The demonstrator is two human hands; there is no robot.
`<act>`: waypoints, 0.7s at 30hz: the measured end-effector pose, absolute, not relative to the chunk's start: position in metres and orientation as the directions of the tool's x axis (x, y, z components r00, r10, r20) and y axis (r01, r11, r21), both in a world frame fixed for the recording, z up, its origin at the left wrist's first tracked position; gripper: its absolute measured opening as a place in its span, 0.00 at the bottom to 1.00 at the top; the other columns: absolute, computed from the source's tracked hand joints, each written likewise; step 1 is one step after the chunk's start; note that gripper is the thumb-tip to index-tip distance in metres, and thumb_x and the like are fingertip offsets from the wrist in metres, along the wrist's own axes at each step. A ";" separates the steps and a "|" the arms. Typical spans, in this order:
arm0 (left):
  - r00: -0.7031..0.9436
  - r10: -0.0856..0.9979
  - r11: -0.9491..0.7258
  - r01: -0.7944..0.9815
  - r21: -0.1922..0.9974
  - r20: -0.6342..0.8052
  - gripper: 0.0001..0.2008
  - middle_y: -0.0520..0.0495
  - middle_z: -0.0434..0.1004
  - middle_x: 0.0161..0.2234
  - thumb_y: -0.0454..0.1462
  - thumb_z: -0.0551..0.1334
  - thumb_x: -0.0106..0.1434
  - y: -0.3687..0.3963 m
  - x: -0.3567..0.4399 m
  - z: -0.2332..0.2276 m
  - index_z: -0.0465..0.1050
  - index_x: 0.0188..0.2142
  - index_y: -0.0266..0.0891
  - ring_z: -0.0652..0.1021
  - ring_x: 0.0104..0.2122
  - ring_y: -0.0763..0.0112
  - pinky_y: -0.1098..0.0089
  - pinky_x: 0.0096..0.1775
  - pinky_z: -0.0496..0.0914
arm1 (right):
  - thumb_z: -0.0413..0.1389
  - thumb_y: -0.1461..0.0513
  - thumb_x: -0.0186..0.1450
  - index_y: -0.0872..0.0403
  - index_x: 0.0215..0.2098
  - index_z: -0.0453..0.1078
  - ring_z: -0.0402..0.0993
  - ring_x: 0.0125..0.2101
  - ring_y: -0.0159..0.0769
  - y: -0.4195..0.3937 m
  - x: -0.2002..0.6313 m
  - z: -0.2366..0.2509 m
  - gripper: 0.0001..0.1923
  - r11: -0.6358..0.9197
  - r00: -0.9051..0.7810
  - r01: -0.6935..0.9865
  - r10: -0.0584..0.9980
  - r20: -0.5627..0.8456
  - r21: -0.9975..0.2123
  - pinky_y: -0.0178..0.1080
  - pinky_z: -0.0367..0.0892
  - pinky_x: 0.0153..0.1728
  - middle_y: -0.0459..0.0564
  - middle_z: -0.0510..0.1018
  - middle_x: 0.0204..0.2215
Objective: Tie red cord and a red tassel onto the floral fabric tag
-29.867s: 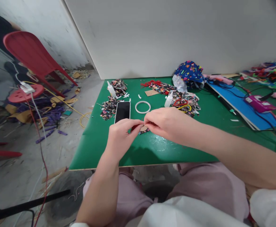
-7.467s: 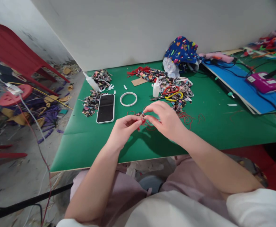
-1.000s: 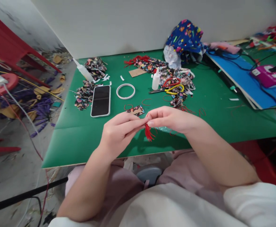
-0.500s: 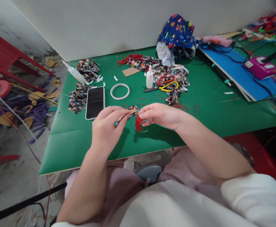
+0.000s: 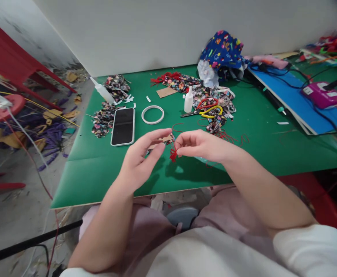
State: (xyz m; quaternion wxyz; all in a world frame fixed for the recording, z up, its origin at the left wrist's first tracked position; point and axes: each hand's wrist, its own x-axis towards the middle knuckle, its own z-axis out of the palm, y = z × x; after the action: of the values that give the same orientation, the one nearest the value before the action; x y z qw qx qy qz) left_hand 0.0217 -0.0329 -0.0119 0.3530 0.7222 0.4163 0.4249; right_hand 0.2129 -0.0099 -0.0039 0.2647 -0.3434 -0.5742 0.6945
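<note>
Right hand (image 5: 198, 146) pinches one red tassel (image 5: 173, 155) — two bottles (image 5: 188, 102), one phone (image 5: 123, 127) beyond

From the tassel (image 5: 173, 156), the phone (image 5: 123, 127) lies on the worktop (image 5: 90, 177) at ten o'clock. Scissors (image 5: 197, 112) lie at one o'clock.

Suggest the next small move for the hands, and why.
I'd probably close the left hand on the floral fabric strip with a tan patch to steady it: that hand is open, the strip showing in its gap, while the right hand pinches the red thread tassel close by.
</note>
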 end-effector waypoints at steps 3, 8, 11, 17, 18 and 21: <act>0.450 0.860 -0.352 0.182 0.918 0.241 0.17 0.45 0.70 0.52 0.35 0.55 0.63 -0.036 0.021 -0.010 0.66 0.52 0.44 0.72 0.49 0.64 0.63 0.49 0.69 | 0.55 0.65 0.57 0.56 0.28 0.66 0.67 0.27 0.26 -0.014 0.214 0.002 0.02 -0.063 -0.654 0.120 0.746 -0.126 -0.991 0.31 0.62 0.31 0.43 0.73 0.26; 0.508 0.834 -0.354 0.191 0.916 0.216 0.20 0.45 0.70 0.52 0.33 0.55 0.62 -0.034 0.017 -0.011 0.64 0.54 0.47 0.73 0.48 0.64 0.63 0.48 0.70 | 0.53 0.63 0.60 0.55 0.30 0.66 0.69 0.31 0.29 -0.018 0.216 0.007 0.03 0.118 -0.661 0.253 0.746 -0.082 -0.960 0.34 0.63 0.34 0.45 0.75 0.29; 0.495 0.811 -0.495 0.298 0.816 0.311 0.17 0.46 0.73 0.48 0.34 0.57 0.61 -0.031 0.014 -0.011 0.70 0.50 0.45 0.74 0.46 0.65 0.65 0.48 0.70 | 0.52 0.61 0.61 0.55 0.31 0.66 0.70 0.32 0.30 -0.020 0.217 0.006 0.04 0.187 -0.684 0.274 0.727 -0.055 -0.943 0.34 0.63 0.36 0.46 0.76 0.31; 0.484 0.769 -0.627 0.445 0.640 0.418 0.10 0.50 0.78 0.35 0.34 0.58 0.61 -0.030 0.010 -0.008 0.76 0.39 0.45 0.77 0.34 0.73 0.74 0.38 0.72 | 0.53 0.60 0.61 0.55 0.32 0.66 0.69 0.33 0.31 -0.021 0.217 0.004 0.05 0.251 -0.681 0.334 0.731 -0.049 -0.909 0.33 0.62 0.35 0.45 0.75 0.31; 0.480 0.764 -0.637 0.453 0.624 0.432 0.09 0.50 0.78 0.34 0.34 0.58 0.60 -0.030 0.010 -0.007 0.77 0.38 0.45 0.77 0.33 0.74 0.75 0.37 0.72 | 0.53 0.61 0.61 0.55 0.32 0.66 0.69 0.33 0.31 -0.021 0.216 0.004 0.05 0.261 -0.676 0.348 0.736 -0.048 -0.900 0.33 0.62 0.35 0.45 0.75 0.31; 0.462 0.749 -0.661 0.475 0.581 0.475 0.09 0.50 0.77 0.33 0.32 0.58 0.60 -0.033 0.012 -0.003 0.77 0.35 0.43 0.77 0.32 0.75 0.76 0.36 0.71 | 0.53 0.62 0.60 0.54 0.31 0.67 0.69 0.32 0.31 -0.023 0.214 0.005 0.04 0.312 -0.664 0.390 0.747 -0.030 -0.866 0.33 0.61 0.34 0.45 0.74 0.30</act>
State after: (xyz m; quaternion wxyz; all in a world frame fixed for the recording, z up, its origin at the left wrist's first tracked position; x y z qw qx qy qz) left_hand 0.0117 -0.0334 -0.0031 0.1868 0.8344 0.3666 0.3667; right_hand 0.2143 -0.0229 0.0047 0.1934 -0.3616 -0.7866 0.4616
